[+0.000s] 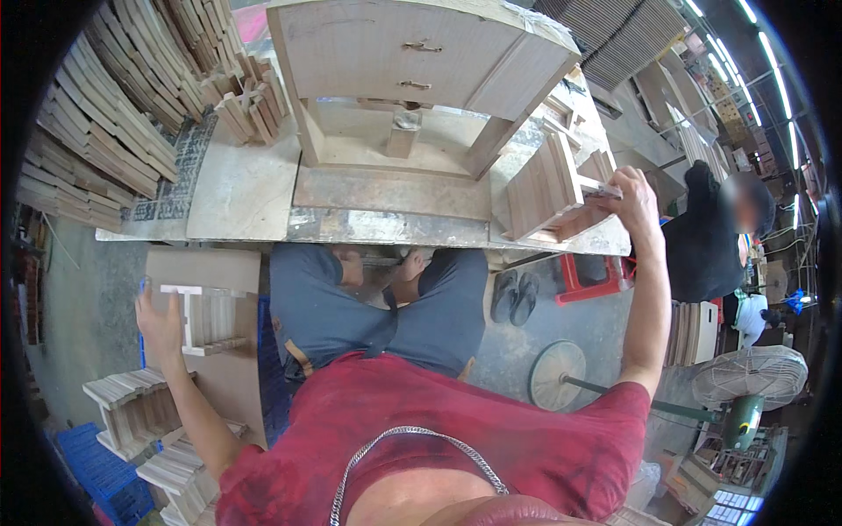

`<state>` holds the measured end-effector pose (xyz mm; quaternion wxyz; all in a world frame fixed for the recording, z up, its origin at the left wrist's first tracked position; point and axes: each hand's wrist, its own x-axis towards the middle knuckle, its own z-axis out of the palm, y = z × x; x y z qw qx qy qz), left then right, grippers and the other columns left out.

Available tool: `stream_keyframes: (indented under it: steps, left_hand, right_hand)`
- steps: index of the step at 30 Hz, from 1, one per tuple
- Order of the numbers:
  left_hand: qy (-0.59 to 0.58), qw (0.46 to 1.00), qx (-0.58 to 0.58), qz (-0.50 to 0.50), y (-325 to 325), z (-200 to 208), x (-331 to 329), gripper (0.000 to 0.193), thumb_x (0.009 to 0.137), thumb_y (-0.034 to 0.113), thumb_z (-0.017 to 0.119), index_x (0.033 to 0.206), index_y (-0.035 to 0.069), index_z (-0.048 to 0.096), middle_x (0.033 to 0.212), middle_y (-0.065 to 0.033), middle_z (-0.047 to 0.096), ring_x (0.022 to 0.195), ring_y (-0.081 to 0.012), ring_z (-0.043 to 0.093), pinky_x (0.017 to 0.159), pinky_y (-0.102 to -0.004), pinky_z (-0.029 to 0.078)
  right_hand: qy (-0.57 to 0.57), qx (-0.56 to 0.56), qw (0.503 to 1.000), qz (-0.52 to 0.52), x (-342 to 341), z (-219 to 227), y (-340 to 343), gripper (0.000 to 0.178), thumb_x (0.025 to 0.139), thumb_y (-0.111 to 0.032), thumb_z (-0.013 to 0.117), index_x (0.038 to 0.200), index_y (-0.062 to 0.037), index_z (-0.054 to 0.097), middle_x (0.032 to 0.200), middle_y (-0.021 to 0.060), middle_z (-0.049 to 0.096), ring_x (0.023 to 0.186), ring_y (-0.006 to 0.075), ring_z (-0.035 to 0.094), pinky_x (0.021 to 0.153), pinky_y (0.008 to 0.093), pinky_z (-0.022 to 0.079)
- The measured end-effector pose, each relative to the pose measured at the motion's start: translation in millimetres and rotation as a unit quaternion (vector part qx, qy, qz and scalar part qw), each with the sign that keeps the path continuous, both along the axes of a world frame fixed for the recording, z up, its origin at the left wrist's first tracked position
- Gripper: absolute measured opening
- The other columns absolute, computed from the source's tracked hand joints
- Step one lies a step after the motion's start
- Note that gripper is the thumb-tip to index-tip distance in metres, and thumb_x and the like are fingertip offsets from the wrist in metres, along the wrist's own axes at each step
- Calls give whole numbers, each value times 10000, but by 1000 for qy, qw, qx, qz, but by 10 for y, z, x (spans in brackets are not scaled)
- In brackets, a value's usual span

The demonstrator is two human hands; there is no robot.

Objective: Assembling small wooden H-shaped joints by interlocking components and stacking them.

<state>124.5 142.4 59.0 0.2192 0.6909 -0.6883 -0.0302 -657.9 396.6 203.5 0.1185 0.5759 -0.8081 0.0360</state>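
Note:
My right hand (pixel 633 203) is closed on the end of a pale wooden frame (pixel 600 188), at the right end of the workbench. Beside it stand upright wooden panels (pixel 542 188), grouped with that frame. Low on the left, my left hand (pixel 160 326) has its fingers and thumb apart, next to a slatted wooden piece (pixel 206 320) that lies on a brown board (pixel 230 386). I see nothing held in the left hand. In front of me on the bench stands a wooden cabinet (pixel 351 61) with two small metal fittings on its face.
Tall stacks of wooden strips (pixel 105 131) fill the bench's left side. More slatted pieces (pixel 132 408) and a blue crate (pixel 101 473) are at lower left. A red stool (pixel 589 276), sandals (pixel 515 298), a fan (pixel 750 379) and a person in black (pixel 706 237) are to the right.

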Motion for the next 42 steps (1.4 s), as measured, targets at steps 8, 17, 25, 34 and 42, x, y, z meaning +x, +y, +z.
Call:
stream_keyframes:
  steps: [8, 17, 25, 34, 42]
  left_hand:
    - [-51, 991, 118, 44, 589, -589, 451, 730, 794, 484, 829, 1226, -79, 660, 1234, -303, 667, 1195, -436, 629, 1039, -475, 496]
    - [-111, 994, -7, 1, 609, -612, 521, 429, 784, 330, 813, 1024, -15, 728, 1055, -272, 704, 1013, -445, 670, 905, -511, 532]
    - [-76, 983, 157, 62, 358, -783, 565, 329, 785, 320, 795, 929, 27, 756, 868, -226, 721, 825, -402, 696, 778, -481, 540]
    - [374, 923, 1, -86, 804, 480, -682, 162, 944, 105, 722, 1042, -20, 755, 996, -44, 744, 917, -122, 665, 860, -282, 515]
    - [263, 820, 158, -483, 743, 268, -2501, 213, 876, 119, 777, 1026, -26, 732, 935, -148, 732, 952, -255, 701, 1137, -473, 426]
  right_hand:
    - [-143, -183, 972, 22, 793, 226, 226, 251, 780, -51, 807, 1009, 0, 715, 1004, 95, 610, 942, 221, 605, 865, 336, 495]
    - [-414, -86, 891, 163, 2452, -1237, -639, 369, 712, -91, 895, 1019, 20, 721, 1181, 130, 655, 1147, 251, 626, 997, 367, 491]
    - [-693, 1, 713, 107, 2808, -1672, -1070, 205, 957, -200, 748, 1028, -18, 688, 876, 30, 728, 847, 92, 669, 757, 269, 523]
    - [-785, -26, 613, 85, 2776, -1896, -986, 196, 1015, -236, 675, 999, -40, 685, 841, 27, 714, 798, 73, 628, 743, 242, 481]
    - [-823, -24, 561, 86, 2849, -1920, -717, 214, 1006, -273, 689, 950, -70, 652, 805, -26, 658, 708, 32, 588, 553, 220, 444]
